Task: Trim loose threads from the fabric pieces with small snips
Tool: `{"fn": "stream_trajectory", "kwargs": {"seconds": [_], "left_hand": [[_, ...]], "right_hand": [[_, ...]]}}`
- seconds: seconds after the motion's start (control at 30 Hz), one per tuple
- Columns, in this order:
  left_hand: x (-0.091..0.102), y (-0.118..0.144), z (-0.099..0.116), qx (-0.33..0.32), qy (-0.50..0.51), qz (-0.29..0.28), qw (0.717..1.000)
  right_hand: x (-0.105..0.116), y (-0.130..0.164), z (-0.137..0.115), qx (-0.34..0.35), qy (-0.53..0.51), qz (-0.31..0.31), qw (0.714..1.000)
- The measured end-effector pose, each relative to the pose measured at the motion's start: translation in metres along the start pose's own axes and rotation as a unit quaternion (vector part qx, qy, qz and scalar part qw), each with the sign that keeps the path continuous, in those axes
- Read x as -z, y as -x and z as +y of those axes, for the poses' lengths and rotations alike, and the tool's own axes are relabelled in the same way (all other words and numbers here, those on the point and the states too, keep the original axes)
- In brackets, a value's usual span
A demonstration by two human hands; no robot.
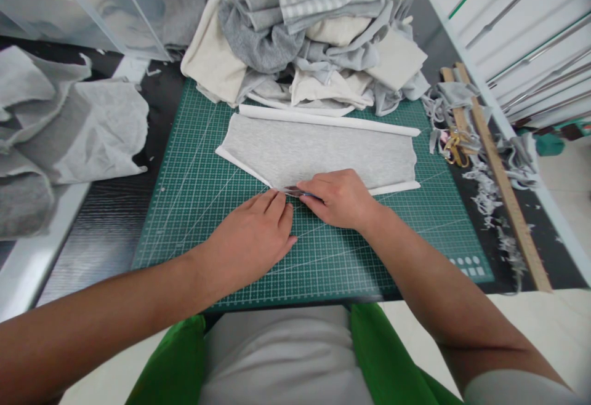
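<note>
A grey fabric piece (318, 152) lies flat on the green cutting mat, a wide trapezoid with white edging along its top and lower sides, its lower point at about 6 o'clock. A thin metallic tool (298, 192), mostly hidden, rests on that point, aimed toward 9 o'clock.

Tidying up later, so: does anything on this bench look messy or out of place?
Yes. Frayed grey fabric trimmings lie strewn along the wooden ruler at the right edge, and the fabric pile spills onto the cutting mat.
</note>
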State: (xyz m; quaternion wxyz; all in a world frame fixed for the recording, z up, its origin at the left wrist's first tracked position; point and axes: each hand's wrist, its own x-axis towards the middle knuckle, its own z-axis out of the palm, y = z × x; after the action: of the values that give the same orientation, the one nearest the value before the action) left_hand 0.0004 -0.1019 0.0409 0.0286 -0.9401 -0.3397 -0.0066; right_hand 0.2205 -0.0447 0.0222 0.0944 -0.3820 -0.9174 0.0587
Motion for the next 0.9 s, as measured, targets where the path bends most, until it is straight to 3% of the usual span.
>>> {"fn": "stream_trajectory", "kwargs": {"seconds": [0.53, 0.9], "left_hand": [[-0.0014, -0.0011, -0.0002, -0.003, 0.002, 0.015, 1.0], [-0.0024, -0.0008, -0.0009, -0.003, 0.003, 0.017, 1.0]], "right_hand": [[-0.0036, 0.0005, -0.0051, 0.025, 0.058, 0.016, 0.998], [0.0005, -0.0005, -0.0069, 0.019, 0.056, -0.018, 0.998]]}}
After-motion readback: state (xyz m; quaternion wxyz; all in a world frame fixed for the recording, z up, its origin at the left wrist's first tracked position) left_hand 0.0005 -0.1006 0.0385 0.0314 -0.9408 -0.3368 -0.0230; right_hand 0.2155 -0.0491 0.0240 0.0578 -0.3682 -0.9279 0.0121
